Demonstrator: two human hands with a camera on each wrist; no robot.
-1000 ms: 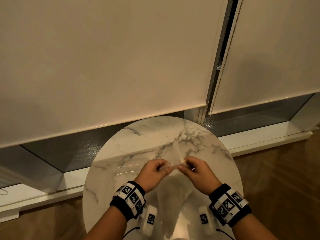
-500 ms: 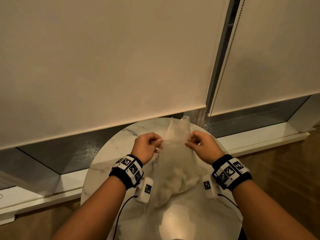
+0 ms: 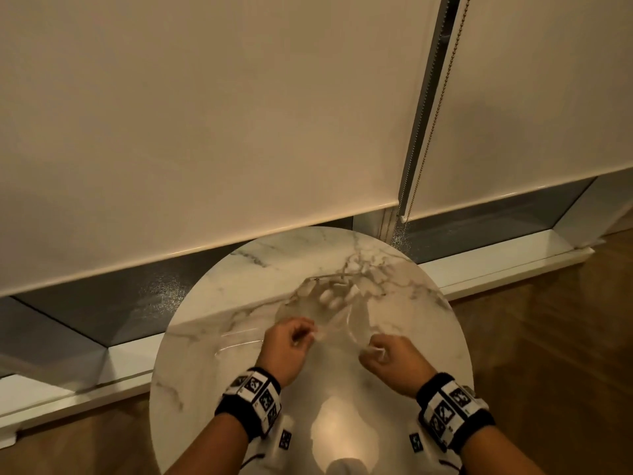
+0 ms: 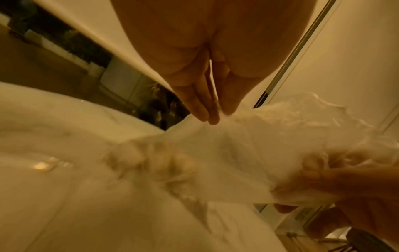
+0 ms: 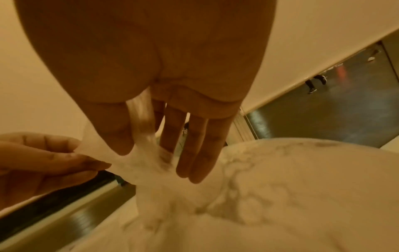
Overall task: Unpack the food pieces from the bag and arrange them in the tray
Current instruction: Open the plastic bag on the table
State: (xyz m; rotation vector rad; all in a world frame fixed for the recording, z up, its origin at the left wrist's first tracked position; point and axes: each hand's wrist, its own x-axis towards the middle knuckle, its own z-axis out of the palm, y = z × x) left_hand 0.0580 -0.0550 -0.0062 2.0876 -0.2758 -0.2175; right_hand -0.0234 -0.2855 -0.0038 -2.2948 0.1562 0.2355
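Round marble table [image 3: 205, 389] set against a window sill, pale roller blinds [image 3: 205, 114] drawn behind, bead cord [image 3: 432, 111] hanging at 1 o'clock, wood floor [image 3: 555, 337] at 3 o'clock. Item: clear plastic bag [image 3: 329, 303], lying toward 12 o'clock of the tabletop, pale food pieces [image 3: 334, 298] lumped inside at its far end. Your left hand [image 3: 286, 347] pinches the bag's near edge between thumb and fingers; your right hand [image 3: 390, 359] pinches the opposite near edge, film bunched in its fingers, the bag's mouth stretched between the two. Clear tray [image 3: 239, 341], faint, just left of your left hand at 9 o'clock. Marker bands [image 3: 257, 395] on both wrists.
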